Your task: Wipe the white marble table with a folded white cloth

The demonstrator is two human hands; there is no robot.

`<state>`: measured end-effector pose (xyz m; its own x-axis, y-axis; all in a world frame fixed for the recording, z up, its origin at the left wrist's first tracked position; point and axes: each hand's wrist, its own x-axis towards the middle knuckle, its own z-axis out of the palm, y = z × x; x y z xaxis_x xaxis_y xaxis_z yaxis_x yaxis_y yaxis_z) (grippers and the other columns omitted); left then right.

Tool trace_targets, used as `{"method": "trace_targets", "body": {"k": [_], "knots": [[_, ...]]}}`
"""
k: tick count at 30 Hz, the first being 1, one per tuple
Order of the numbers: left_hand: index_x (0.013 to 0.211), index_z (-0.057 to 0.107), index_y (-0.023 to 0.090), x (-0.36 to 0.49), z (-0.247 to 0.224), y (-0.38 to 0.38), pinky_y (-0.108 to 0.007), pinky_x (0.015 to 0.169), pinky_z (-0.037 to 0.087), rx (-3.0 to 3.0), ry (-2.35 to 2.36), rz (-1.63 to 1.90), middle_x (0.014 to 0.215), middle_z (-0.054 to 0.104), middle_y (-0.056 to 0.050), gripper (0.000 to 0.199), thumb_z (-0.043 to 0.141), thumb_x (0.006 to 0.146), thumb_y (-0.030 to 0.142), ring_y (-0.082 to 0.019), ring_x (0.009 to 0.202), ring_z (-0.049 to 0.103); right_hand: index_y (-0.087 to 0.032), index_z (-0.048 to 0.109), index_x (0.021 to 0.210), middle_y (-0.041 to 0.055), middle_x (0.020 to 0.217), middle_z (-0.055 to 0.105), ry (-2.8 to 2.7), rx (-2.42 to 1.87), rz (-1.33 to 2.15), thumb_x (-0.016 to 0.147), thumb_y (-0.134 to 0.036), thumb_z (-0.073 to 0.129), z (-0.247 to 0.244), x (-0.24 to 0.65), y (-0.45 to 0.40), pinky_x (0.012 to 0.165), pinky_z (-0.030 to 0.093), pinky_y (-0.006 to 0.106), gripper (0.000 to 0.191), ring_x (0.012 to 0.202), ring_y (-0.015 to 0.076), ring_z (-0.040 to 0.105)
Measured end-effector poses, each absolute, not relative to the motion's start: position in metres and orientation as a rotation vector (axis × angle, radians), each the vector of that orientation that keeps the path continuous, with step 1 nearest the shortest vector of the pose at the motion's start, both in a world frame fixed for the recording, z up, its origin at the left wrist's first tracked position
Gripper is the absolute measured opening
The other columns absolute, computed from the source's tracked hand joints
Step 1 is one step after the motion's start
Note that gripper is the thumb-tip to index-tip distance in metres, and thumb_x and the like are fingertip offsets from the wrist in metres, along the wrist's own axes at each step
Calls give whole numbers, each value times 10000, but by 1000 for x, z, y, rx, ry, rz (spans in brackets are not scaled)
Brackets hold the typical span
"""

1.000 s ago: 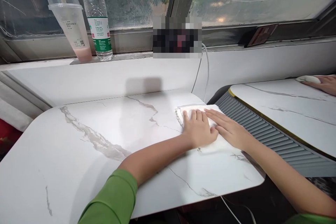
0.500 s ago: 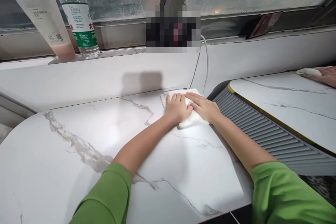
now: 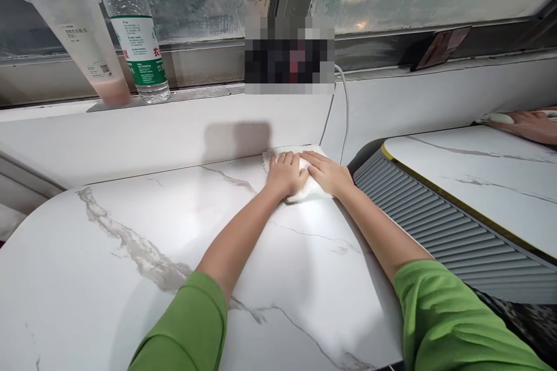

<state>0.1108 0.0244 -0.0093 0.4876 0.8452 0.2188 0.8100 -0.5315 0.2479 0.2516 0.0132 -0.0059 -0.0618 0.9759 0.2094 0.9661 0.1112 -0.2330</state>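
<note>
A folded white cloth (image 3: 311, 190) lies on the white marble-patterned table (image 3: 143, 208), at its far edge by the wall. My left hand (image 3: 286, 174) presses down on the cloth's left part, fingers stretched forward and laid flat. Beside it, my right hand (image 3: 327, 173) rests flat on the cloth's right part, its fingers pointing to the upper left. The two hands nearly meet over the middle of the cloth and cover much of it.
On the window ledge stand a plastic cup (image 3: 80, 40) of pink drink and a water bottle (image 3: 138, 49). A white cable (image 3: 347, 110) hangs below a blurred-out patch. At right, another person's hand (image 3: 533, 126) rests with a white cloth on a second table (image 3: 461, 153).
Both my hands have slid a little to the left and towards the wall, with the cloth under them. At right, the other person's hand has shifted slightly left. The view has tilted a little.
</note>
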Motion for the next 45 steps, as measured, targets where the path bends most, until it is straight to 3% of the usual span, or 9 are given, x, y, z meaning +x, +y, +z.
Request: {"method": "trace_targets", "body": {"k": [6,11,19,23,26,31,36,45], "knots": [[1417,340,74,94,-7,-21,-484,1155,163,2673,1423,422,1493,346,-139,519,299,957,311,-246,1385,283,-195,494,1354,16,1440,450,-2177,-1873,-54,886,-235,271,-9,241,-33,1038,435,362,520,1347,185,382],[1424,311,22,72,0,-96,-529,1135,178,2787,1280,359,1501,306,-186,551,285,969,331,-305,1397,253,-166,486,1356,54,1428,463,-2230,-1768,-177,885,-221,276,-15,231,-114,1030,440,408,519,1338,211,398],[1426,294,-33,31,12,-192,-575,1123,174,2805,1102,316,1497,271,-243,606,300,942,331,-383,1401,205,-249,232,1496,48,1456,421,-2251,-1681,-294,870,-203,295,-22,198,-217,1020,425,494,630,1352,228,374],[1439,270,-30,30,11,-180,-575,1132,149,2768,1141,290,1509,240,-238,627,315,928,330,-379,1409,182,-224,296,1476,70,1417,472,-2282,-1681,-288,848,-185,283,-23,194,-198,1090,285,587,630,1334,253,402],[1450,255,-4,33,9,-143,-552,1143,121,2726,1215,248,1518,236,-221,609,293,937,323,-341,1417,183,-173,403,1420,92,1410,479,-2273,-1718,-243,856,-184,267,-21,190,-158,1113,223,589,581,1335,257,400],[1464,242,69,24,8,-57,-469,1165,84,2637,1352,182,1540,222,-158,587,252,955,360,-241,1435,164,-119,477,1351,122,1437,441,-2260,-1728,-153,871,-200,280,-15,172,-69,1125,220,534,525,1367,246,343],[1444,310,109,15,8,-1,-436,1166,107,2571,1503,279,1515,308,-119,541,260,959,343,-211,1406,246,-97,460,1354,127,1446,428,-2251,-1716,-51,892,-213,259,-8,156,-5,1127,215,510,516,1367,237,340],[1456,291,104,8,8,-31,-457,1169,74,2575,1484,281,1525,279,-133,548,274,960,336,-224,1422,205,-101,420,1394,118,1466,399,-2319,-1725,-125,897,-213,264,-12,155,-35,1124,257,470,532,1370,232,338]]}}
